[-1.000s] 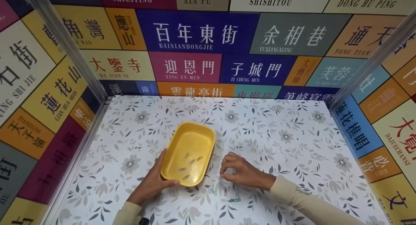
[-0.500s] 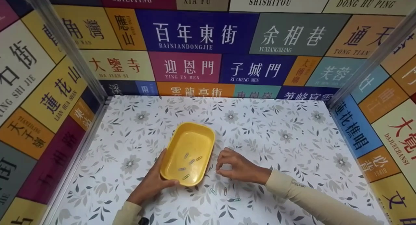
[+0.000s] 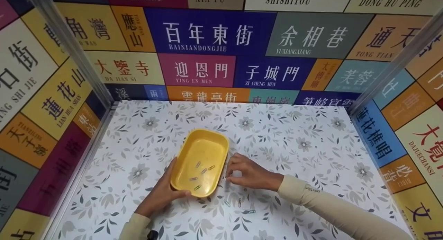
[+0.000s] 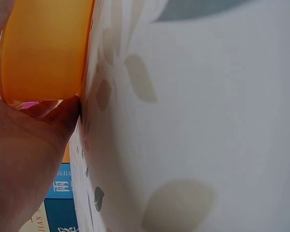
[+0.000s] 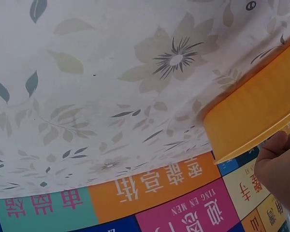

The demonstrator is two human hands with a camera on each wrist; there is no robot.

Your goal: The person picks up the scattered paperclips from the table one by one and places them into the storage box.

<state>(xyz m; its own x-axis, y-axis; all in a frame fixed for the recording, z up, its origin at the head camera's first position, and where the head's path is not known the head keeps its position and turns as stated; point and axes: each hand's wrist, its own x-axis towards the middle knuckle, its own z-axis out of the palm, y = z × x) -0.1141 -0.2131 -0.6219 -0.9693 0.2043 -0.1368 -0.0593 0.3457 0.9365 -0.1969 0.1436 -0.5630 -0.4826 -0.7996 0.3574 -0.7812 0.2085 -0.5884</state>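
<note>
A yellow rectangular tray sits on the patterned table, with several paper clips spread over its floor. My left hand grips its near left corner, thumb over the near rim and fingers along the left side. In the left wrist view, that hand curls against the orange-looking tray wall. Beside the tray's right wall, my right hand pinches a small pale paper clip between thumb and index finger. In the right wrist view, part of this hand overlaps the tray rim, its fingertips hidden.
Several loose paper clips lie below the right hand, among them a green one and a reddish one. Sign-covered panels enclose the floral tabletop at the back and both sides.
My right hand has moved left and slightly away from me, bringing the pinched paper clip close to the tray's right side. The left hand and the tray stay in place.
</note>
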